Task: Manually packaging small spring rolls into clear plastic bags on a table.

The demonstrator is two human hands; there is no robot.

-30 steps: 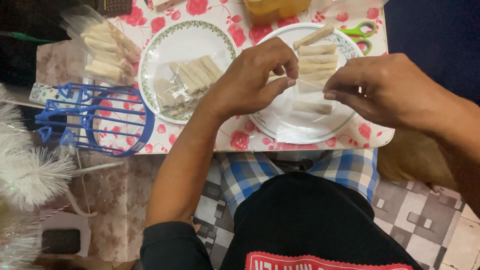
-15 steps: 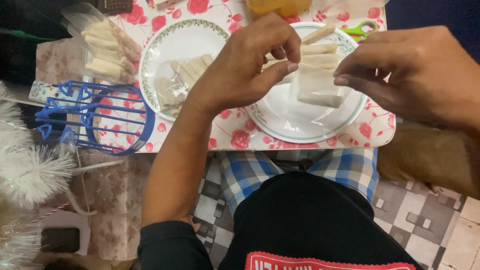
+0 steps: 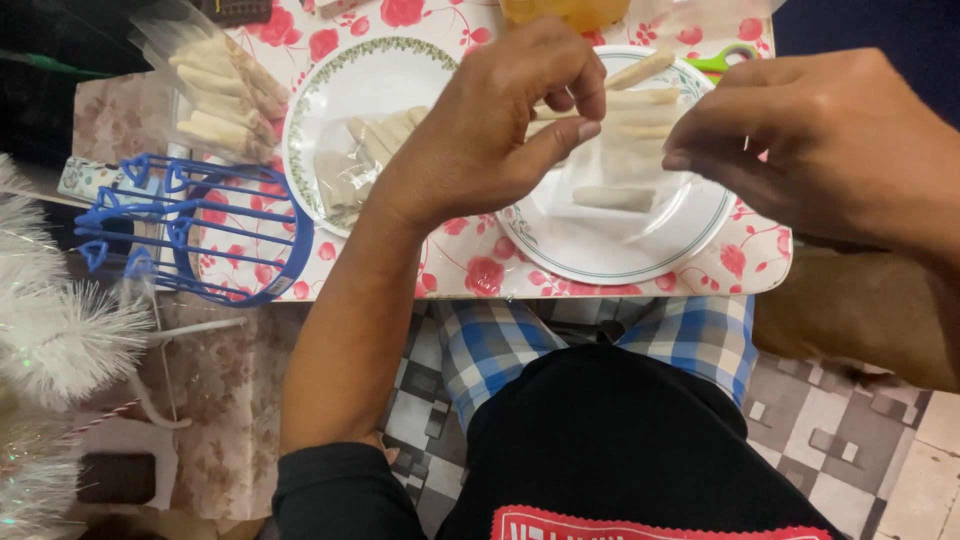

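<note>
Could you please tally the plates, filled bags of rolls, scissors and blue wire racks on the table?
Plates: 2 (left plate, right plate)
Filled bags of rolls: 2 (bag on the left plate, bag by the table's corner)
Scissors: 1 (green-handled)
Blue wire racks: 1
Total: 6

Light is warm, fairly dim, coming from above/front. The table (image 3: pixel 470 275) and white plates (image 3: pixel 600 260) are the brightest areas w/ mild glare on the clear plastic bag (image 3: pixel 620 170). Top-left and top-right corners drop to near black. The hands (image 3: pixel 500 130) cast soft shadows onto the plate below. Floor under the table is murky, low contrast. Slight motion blur on fingertips (image 3: pixel 585 128); white bristly brush (image 3: pixel 60 340) at left edge is soft, a bit blown out. Mild wide-angle stretch at edges; grainy overall.
</note>
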